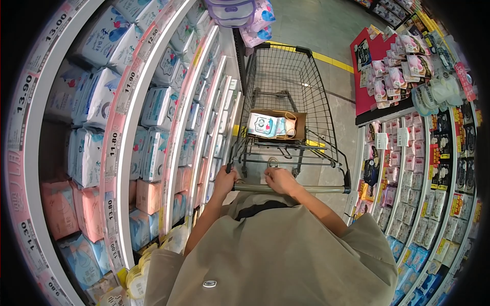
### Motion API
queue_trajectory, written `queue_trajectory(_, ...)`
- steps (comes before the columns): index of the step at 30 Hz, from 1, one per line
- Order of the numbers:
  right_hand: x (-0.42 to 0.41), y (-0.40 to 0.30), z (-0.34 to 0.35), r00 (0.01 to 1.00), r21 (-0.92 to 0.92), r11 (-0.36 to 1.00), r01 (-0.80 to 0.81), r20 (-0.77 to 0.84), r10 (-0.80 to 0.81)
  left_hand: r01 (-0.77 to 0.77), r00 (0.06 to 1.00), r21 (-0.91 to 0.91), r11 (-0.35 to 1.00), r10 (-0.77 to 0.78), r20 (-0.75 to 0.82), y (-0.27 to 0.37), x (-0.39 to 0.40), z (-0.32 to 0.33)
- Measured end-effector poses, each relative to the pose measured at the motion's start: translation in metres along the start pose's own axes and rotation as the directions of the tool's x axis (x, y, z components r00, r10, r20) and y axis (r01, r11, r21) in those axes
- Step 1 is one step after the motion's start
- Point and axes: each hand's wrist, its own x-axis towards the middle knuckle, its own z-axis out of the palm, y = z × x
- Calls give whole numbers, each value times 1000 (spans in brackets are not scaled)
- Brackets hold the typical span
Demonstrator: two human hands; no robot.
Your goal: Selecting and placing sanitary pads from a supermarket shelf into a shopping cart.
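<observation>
My left hand point(226, 179) is closed around the left end of the handlebar point(321, 189) of a wire shopping cart point(285, 69). My right hand point(282, 180) lies over the middle of that bar, fingers curled in front of it; whether they grip the bar is not plain. At the cart's near end sits an open cardboard box point(301, 126). In it are a white-and-blue soft pack point(262, 125), which looks like sanitary pads, and a peach-coloured item point(290, 124) with a looped strap. Wire mesh makes up the rest of the basket.
Close on my left, a white shelf unit point(132, 153) holds stacked soft packs behind price strips. Purple-and-white packages point(257, 23) hang beyond the cart's left corner. To the right stand a red display point(358, 80) and racks of small packets point(411, 168). Yellow floor tape point(333, 62) crosses ahead.
</observation>
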Motion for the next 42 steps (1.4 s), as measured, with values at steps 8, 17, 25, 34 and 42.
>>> queue_trajectory(8,-1,2,2,1000,-18,1000,-9,7,9,11,1000,20,1000,-12,14,3,-1,0)
queue_trajectory(17,-8,0,-34,992,-3,1000,6,-127,-6,-111,977,393,913,173,-125,53,-6,-20)
queue_trajectory(25,21,47,-109,896,32,999,-13,-443,26,-463,881,315,828,468,64,128,71,39)
queue_trajectory(34,182,136,-64,966,-347,938,-5,242,95,143,981,610,780,-194,19,77,212,145)
queue_trajectory(42,232,215,6,869,-359,928,-95,426,253,364,932,586,725,-281,-230,54,243,173)
